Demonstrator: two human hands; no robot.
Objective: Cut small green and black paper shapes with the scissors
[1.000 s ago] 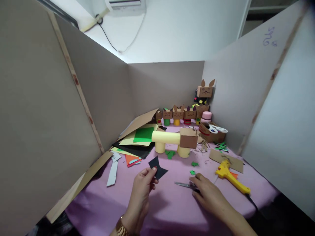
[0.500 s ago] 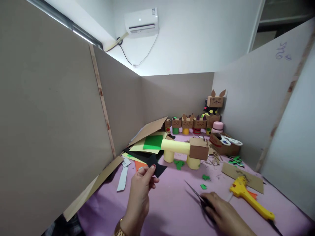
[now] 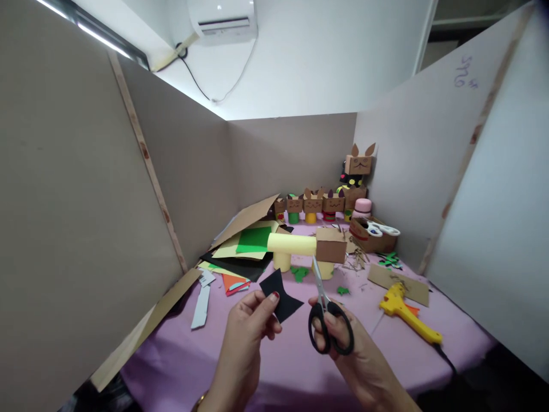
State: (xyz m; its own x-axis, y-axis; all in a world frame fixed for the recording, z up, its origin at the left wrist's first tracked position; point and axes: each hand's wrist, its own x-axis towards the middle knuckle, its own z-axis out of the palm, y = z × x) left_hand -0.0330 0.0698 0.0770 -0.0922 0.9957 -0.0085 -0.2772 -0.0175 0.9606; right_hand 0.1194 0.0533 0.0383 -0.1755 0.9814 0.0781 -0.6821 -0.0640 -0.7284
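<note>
Left hand (image 3: 251, 320): over the worktop (image 3: 291, 369), a paper piece (image 3: 283, 300) between its fingers
Right hand (image 3: 362, 346): beside the left, scissors (image 3: 323, 303) in its fingers
Tube figure (image 3: 292, 244): on the worktop behind both hands
Paper sheets (image 3: 253, 240): piled left of the tube figure
Glue gun (image 3: 409, 321): right of the right hand, front end over a cardboard strip (image 3: 418, 290)
Box (image 3: 371, 243): behind the glue gun (a second pair of scissors (image 3: 389, 229) lies across its top)
Small figures (image 3: 313, 205): in a row before the rear panel (image 3: 295, 151)

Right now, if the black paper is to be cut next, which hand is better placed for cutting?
Probably the right hand: it holds the scissors just beside the black paper. The left hand is occupied, pinching that paper.
</note>
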